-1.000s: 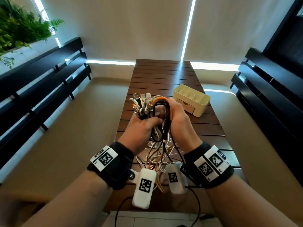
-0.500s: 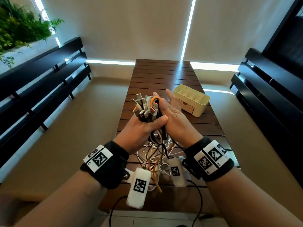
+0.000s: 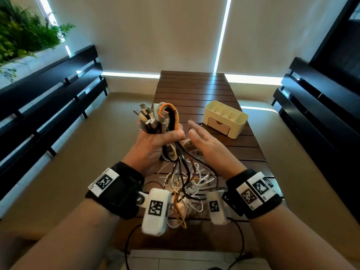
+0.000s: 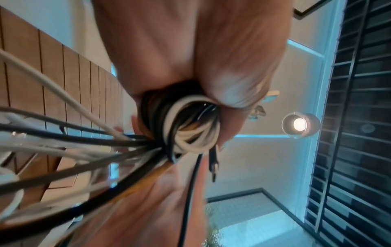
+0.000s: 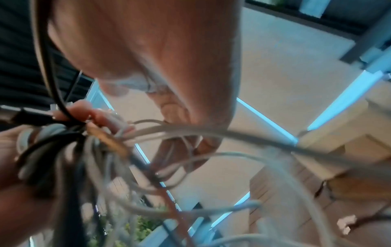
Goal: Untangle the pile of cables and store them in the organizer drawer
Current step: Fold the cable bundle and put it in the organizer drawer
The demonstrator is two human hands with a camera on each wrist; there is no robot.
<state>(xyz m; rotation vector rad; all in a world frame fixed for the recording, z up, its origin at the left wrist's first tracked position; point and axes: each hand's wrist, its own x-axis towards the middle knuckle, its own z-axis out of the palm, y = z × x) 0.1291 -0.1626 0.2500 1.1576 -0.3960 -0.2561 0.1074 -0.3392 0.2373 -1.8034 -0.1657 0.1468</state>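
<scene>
The right hand [image 3: 206, 145] has come off the cables [image 3: 165, 131]. Half a second ago its palm lay against the bundle beside the left hand's thumb; a second ago its fingers were curled round the black loop. Now it stands just beside the bundle, apart from it, fingers straight and loosely spread, palm turned toward the left hand. The bundle has also risen a little and tipped toward the surface's left edge, so the plug ends and the orange loop stand higher above the fist.

The left hand [image 3: 155, 145] is clamped round the cables, thumb across the front, fingers wrapped behind. The left wrist view shows the thumb [image 4: 237, 90] pressing on coiled black and white strands [image 4: 186, 130] held in the fist, with loose lengths streaming out toward the surface [image 4: 63, 75]. Both forearms are raised over the near end of the surface [image 3: 194, 90], wrists level with each other.

Below the fist the cables hang down in a tangle of white, black and tan strands that spreads onto the near end of the surface, between the two wrists. In the right wrist view the right hand [image 5: 158, 55] is blurred, with grey strands [image 5: 211, 132] crossing in front of it; whether any strand touches its fingers cannot be told.

The organizer [image 3: 226, 118] sits by the right edge, about midway along, well apart from the cables, its drawer [image 3: 219, 126] closed.
</scene>
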